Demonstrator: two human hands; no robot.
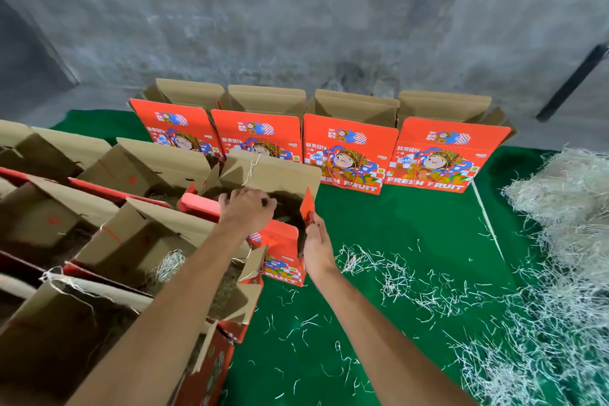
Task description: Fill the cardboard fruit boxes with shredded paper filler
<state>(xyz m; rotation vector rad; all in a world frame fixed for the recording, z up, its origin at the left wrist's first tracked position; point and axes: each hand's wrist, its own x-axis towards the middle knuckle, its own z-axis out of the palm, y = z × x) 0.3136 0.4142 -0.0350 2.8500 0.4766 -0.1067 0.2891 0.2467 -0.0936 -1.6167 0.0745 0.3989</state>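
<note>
Both forearms are stretched forward over the green mat (362, 323) to an open orange fruit box (283, 250) standing upright at the end of a row of opened boxes. The left hand (245, 209) is curled over the box's mouth — whether anything is gripped cannot be told. The right hand (316, 247) pinches the small orange side flap (308, 204). Shredded paper (560, 208) is heaped well apart at the right — loose strands are scattered between.

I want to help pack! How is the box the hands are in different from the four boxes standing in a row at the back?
The near box has both hands on it; the back-row boxes stand untouched. The near box faces sideways, the back row shows its fronts. Both are orange "Fresh Fruit" cartons with flaps open.
</note>
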